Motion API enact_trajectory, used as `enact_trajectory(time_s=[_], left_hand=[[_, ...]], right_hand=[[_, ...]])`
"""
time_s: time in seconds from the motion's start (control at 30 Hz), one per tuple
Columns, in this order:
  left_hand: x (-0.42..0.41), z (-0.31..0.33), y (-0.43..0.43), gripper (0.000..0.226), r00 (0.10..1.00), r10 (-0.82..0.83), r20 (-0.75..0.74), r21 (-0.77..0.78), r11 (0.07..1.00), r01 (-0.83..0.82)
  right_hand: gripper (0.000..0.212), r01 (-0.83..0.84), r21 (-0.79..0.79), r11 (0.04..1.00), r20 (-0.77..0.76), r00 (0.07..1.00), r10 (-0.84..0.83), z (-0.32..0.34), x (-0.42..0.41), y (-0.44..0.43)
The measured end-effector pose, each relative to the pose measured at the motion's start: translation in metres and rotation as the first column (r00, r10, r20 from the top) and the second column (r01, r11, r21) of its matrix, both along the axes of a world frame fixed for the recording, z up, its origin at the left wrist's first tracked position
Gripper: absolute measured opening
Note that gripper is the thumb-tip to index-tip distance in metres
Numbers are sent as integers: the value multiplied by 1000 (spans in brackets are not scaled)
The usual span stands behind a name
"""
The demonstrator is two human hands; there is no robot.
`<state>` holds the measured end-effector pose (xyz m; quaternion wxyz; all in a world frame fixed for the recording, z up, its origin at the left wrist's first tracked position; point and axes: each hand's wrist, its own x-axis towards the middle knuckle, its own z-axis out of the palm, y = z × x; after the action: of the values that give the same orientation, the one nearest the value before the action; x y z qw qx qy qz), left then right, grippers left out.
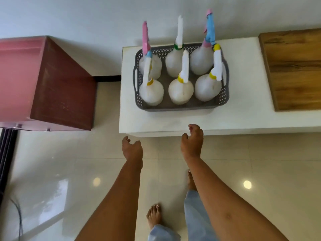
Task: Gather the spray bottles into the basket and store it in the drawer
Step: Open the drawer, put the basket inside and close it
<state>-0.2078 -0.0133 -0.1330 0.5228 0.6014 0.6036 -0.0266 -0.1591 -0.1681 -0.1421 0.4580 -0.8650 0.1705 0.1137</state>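
Observation:
A grey perforated basket [173,106] stands on the white counter [243,117]. Several translucent spray bottles stand upright inside it in two rows, among them one with a pink trigger head [145,38], one with a blue and pink head [209,28], and a front middle bottle [180,92] with a yellow collar. My left hand [132,148] hovers below the counter's front edge, fingers loosely curled and holding nothing. Over that front edge, my right hand [192,141] hangs just as loose, with nothing in it. Both hands are well short of the basket.
A reddish-pink cabinet [52,87] stands to the left, a floor gap away from the counter. A wooden board [295,70] lies on the counter to the right. Below are glossy floor tiles [69,171] and my bare feet [153,216].

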Motion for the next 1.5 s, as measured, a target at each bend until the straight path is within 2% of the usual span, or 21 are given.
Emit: enact_trajectory(time_s=[0.07,0.17,0.23,0.27,0.37,0.5,0.6,0.77,0.93,1.03,1.1,1.23,1.37,1.43,1.5], left_hand=[[-8,-12,21,59,1000,4,25,-36,999,-3],[-19,-29,49,67,997,-52,56,-96,994,57],[-26,-37,60,71,990,-114,83,-135,983,124],[-29,-41,64,73,986,-140,95,-152,976,154],[-29,-49,73,73,971,-195,140,-186,958,219],[-21,-62,82,73,962,-214,172,-200,948,247],[-15,-74,89,75,949,-268,166,-178,939,296],[-3,-82,92,81,927,-344,153,-126,923,363],[-7,-86,86,77,929,-360,89,-38,931,364],[-11,-88,83,71,930,-365,54,-21,930,366],[-17,-86,82,69,921,-388,39,2,922,388],[-18,-79,85,70,883,-470,-1,45,882,469],[-22,-78,89,71,842,-538,-32,82,838,539],[-25,-79,92,69,815,-577,-45,99,810,579],[-32,-79,94,66,778,-623,-82,127,768,628]], right_hand=[[41,-83,-28,996,7,997,83,-10,-11,15],[48,-299,-137,944,58,949,309,-27,-32,42],[52,-345,-152,926,45,934,355,-38,-45,57],[54,-310,-126,942,23,949,315,-42,-50,65],[63,-43,26,999,-78,996,45,-50,-58,81],[76,211,180,961,-223,960,-169,-57,-49,85],[81,305,266,914,-323,922,-214,-64,-36,82],[81,473,324,819,-470,832,-295,-62,-11,79],[61,606,418,677,-550,762,-342,-54,2,87],[74,635,469,613,-575,747,-334,-47,2,97],[75,616,478,626,-567,761,-315,-41,-2,101],[75,508,437,742,-493,826,-275,-43,-8,106],[52,497,398,771,-542,805,-239,-36,-16,109],[66,411,261,874,-483,839,-250,-38,-27,107],[75,266,69,961,-295,926,-235,-38,-42,102]])
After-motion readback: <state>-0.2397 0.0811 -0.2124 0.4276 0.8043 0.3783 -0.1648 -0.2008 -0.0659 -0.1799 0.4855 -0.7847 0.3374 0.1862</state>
